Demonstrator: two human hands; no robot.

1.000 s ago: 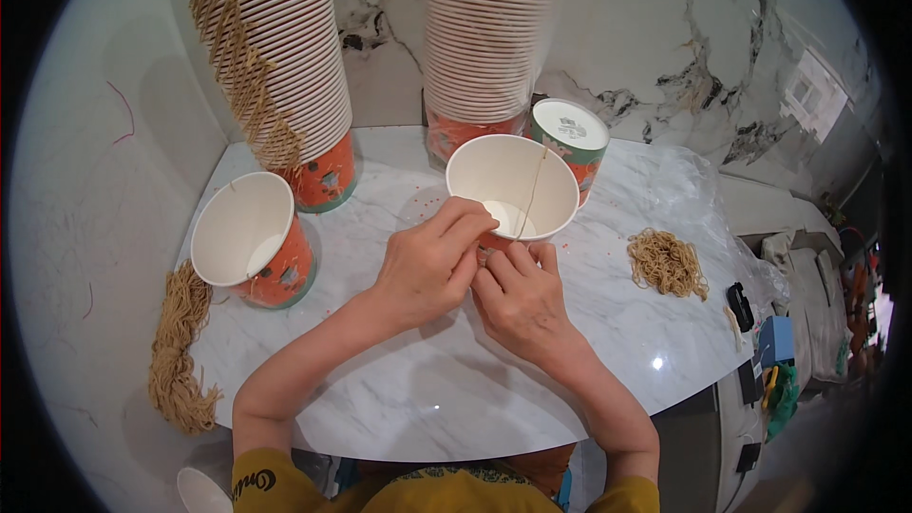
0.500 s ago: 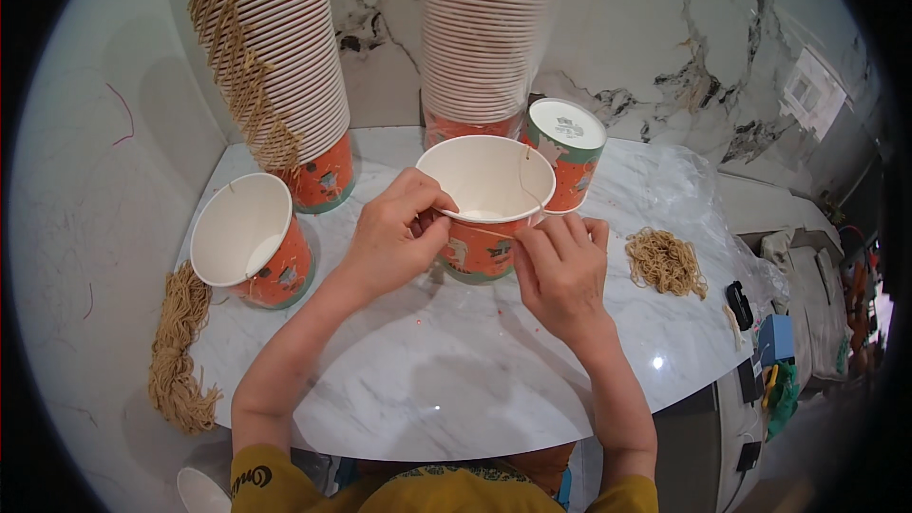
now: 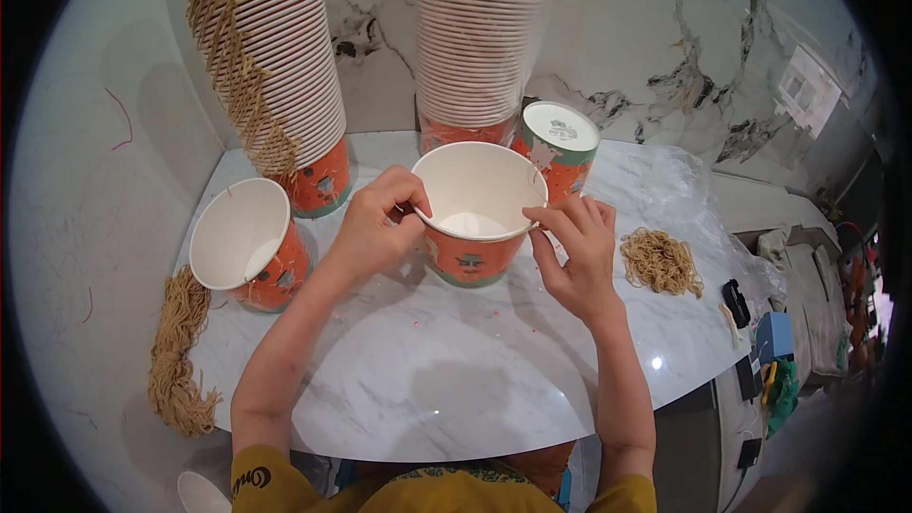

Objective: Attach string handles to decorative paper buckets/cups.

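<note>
An orange paper bucket (image 3: pixel 470 258) with a white inside and a green base stands upright in front of me on the table. My left hand (image 3: pixel 369 230) pinches its rim at the left, fingers curled, the index finger reaching over the edge. At the right side of the same rim, my right hand (image 3: pixel 581 252) is closed, thumb below the lip and fingers on top. A thin tan string shows faintly inside near the right rim; whether either hand holds its ends is too small to tell.
Left of me a second bucket (image 3: pixel 242 228) tilts beside a hank of tan strings (image 3: pixel 180 351). Behind stand a tall stack of buckets strung with cords (image 3: pixel 285 66), a plastic-wrapped stack (image 3: pixel 475 28) and an upturned bucket (image 3: pixel 562 128). A string pile (image 3: pixel 662 262) lies right.
My hands have moved apart, from a string stretched across the bucket's front to the left and right sides of its rim. The string no longer shows across the front.
</note>
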